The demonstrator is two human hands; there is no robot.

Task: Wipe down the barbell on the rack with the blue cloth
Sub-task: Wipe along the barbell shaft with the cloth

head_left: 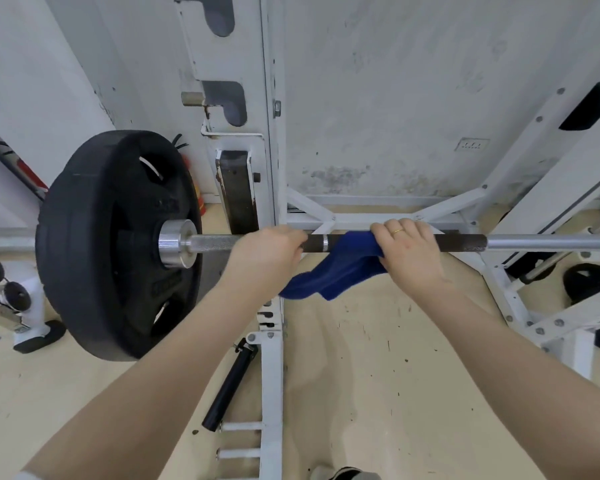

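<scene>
Two bare forearms reach up to the barbell (458, 242) resting across the white rack (271, 341). The left hand (267, 252) curls round the bar itself. Just right, the right hand (411, 251) clamps the blue cloth (340, 268) onto it, cloth tail hanging. The black weight plate (118, 244) sits at its left end. Wiping looks underway; the bar's long right stretch seemingly remains.

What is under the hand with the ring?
Under the right hand is the blue cloth, wrapped on the barbell. The bar's part beneath them is hidden.
</scene>
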